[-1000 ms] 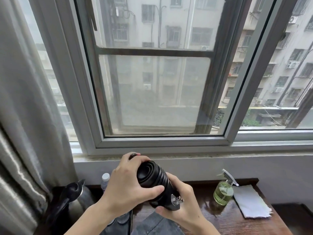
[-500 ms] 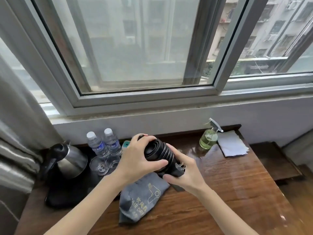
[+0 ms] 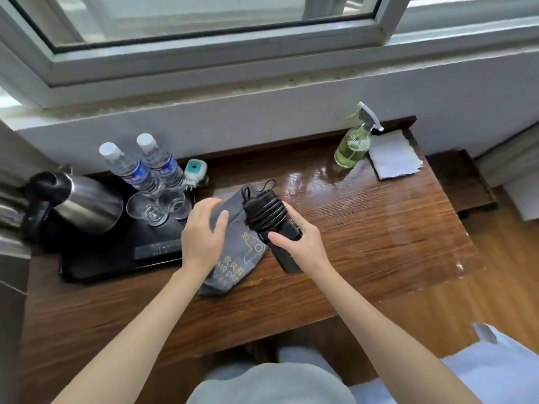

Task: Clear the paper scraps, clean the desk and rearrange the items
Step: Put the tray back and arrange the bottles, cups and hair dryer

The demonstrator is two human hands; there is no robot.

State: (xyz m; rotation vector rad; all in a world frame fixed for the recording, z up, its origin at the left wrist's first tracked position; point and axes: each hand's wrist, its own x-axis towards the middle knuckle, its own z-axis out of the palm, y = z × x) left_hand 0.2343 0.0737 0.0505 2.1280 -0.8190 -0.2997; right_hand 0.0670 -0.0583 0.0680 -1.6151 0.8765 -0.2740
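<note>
Head view: we find the left hand (image 3: 204, 234) has let go of the dryer (image 3: 271, 225) it cupped a moment ago; it now lies with fingers relaxed on the grey pouch (image 3: 233, 258), which lies flat on the desk (image 3: 379, 228). The right hand (image 3: 300, 243) alone holds the dryer, cord wound round it, just above the pouch. We judge bagging is the step in hand. The sprayer (image 3: 353, 144) and cloth (image 3: 393, 158) stand at the far right corner; no paper scraps show.
</note>
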